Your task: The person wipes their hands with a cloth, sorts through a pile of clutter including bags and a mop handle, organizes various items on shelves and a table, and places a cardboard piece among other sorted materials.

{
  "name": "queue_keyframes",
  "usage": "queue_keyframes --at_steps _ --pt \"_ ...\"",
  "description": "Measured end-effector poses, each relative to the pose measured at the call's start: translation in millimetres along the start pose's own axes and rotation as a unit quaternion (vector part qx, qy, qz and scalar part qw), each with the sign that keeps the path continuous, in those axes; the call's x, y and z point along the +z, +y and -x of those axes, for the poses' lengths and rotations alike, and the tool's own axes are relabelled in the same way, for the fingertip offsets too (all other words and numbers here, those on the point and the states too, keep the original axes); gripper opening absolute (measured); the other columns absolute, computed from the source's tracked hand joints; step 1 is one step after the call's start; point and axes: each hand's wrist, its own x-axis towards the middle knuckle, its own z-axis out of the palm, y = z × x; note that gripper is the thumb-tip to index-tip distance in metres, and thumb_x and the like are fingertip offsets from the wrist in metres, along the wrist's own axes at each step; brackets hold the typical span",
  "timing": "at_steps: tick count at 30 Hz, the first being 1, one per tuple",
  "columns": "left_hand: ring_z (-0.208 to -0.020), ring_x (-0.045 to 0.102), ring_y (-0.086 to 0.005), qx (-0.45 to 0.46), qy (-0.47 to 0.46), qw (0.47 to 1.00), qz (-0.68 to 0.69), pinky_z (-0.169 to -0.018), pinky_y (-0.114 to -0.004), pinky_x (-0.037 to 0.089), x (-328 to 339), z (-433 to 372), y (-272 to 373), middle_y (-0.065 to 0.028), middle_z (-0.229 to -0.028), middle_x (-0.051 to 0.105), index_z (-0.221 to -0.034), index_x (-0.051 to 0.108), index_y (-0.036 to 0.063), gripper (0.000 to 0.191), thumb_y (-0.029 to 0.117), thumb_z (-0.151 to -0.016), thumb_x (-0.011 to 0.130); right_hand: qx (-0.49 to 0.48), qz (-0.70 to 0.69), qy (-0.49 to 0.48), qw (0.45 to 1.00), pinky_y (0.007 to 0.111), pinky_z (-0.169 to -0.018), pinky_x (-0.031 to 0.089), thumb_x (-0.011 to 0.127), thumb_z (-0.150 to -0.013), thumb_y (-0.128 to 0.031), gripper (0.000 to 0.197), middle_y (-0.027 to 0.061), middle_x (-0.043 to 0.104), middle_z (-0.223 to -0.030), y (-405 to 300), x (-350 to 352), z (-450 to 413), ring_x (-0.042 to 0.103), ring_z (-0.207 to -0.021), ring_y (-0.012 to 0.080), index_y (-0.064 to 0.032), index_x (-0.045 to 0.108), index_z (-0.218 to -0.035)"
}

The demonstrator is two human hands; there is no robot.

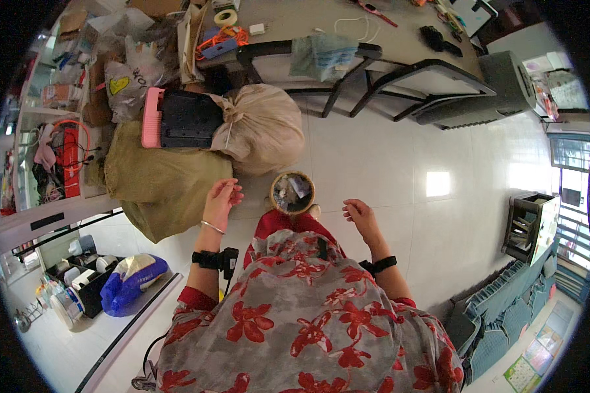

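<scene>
My left hand (221, 196) is held out over the edge of an olive woven sack (167, 172), fingers loosely curled with no object in them. On the other side, my right hand (360, 213) hangs above the tiled floor, fingers bent and nothing in its grasp. A round waste basket (292, 192) with crumpled litter inside stands between the hands, just in front of my feet. Behind it sits a stuffed beige cloth sack (263, 127), its neck tied. A black and pink plastic object (184, 118) lies against the tied sack, on top of the olive one.
A table (285, 24) with tape, an orange cable and a charger is ahead, two black-framed chairs (373, 78) at its edge. Glass shelving (49, 113) is at the left, a blue bag (130, 285) lower left. A small cabinet (526, 226) and a grey-blue covered sofa (506, 314) are right.
</scene>
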Motion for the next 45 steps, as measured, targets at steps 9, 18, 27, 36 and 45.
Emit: queue_keyframes --at_steps 9,18,27,36,45 --pt "-0.074 0.06 -0.0147 -0.032 -0.065 0.995 -0.062 -0.065 -0.026 0.049 36.9 -7.6 -0.1 -0.0053 -0.088 0.061 -0.103 0.058 0.0059 0.018 0.021 -0.094 0.054 -0.032 -0.056 0.073 0.995 0.027 -0.069 0.05 0.052 -0.093 -0.018 0.021 0.0051 0.064 -0.09 22.8 -34.7 12.0 0.059 -0.078 0.0126 -0.0045 0.061 -0.106" --pt "-0.075 0.059 -0.0145 -0.041 -0.138 0.986 -0.079 -0.066 -0.026 0.048 63.2 -26.2 3.0 -0.0059 -0.089 0.06 -0.103 0.057 0.0045 0.018 0.019 -0.094 0.051 0.013 -0.081 0.117 0.99 0.028 -0.071 0.049 0.051 -0.092 -0.019 0.024 0.0065 0.064 -0.091 55.4 -43.5 22.8 0.059 -0.08 0.0135 -0.0018 0.06 -0.107" --pt "-0.076 0.059 -0.014 -0.05 -0.144 0.986 -0.069 -0.066 -0.025 0.048 75.5 -36.4 -5.0 -0.0059 -0.09 0.06 -0.105 0.057 0.0042 0.02 0.02 -0.095 0.051 -0.002 -0.075 0.106 0.992 0.028 -0.07 0.049 0.052 -0.093 -0.018 0.022 0.0065 0.064 -0.09 40.3 -41.8 24.0 0.06 -0.078 0.0139 -0.0032 0.061 -0.106" --pt "-0.069 0.061 -0.0147 -0.079 -0.082 0.993 -0.019 -0.06 -0.026 0.049 41.2 -52.2 -29.5 -0.0051 -0.087 0.062 -0.102 0.058 0.0058 0.017 0.019 -0.092 0.054 0.024 0.005 0.078 0.997 0.027 -0.069 0.049 0.052 -0.093 -0.021 0.024 0.0062 0.064 -0.089 14.2 -47.3 5.8 0.06 -0.077 0.0126 -0.0032 0.061 -0.106" --pt "-0.069 0.059 -0.0198 -0.087 0.167 0.98 0.062 -0.059 -0.033 0.051 -83.9 -124.2 -96.9 -0.0077 -0.09 0.059 -0.113 0.054 0.0074 0.027 0.022 -0.091 0.059 -0.091 0.086 -0.168 0.978 0.029 -0.071 0.05 0.056 -0.092 -0.023 0.028 0.0067 0.063 -0.096 -82.7 46.0 -138.2 0.059 -0.081 0.0136 -0.0026 0.059 -0.111"
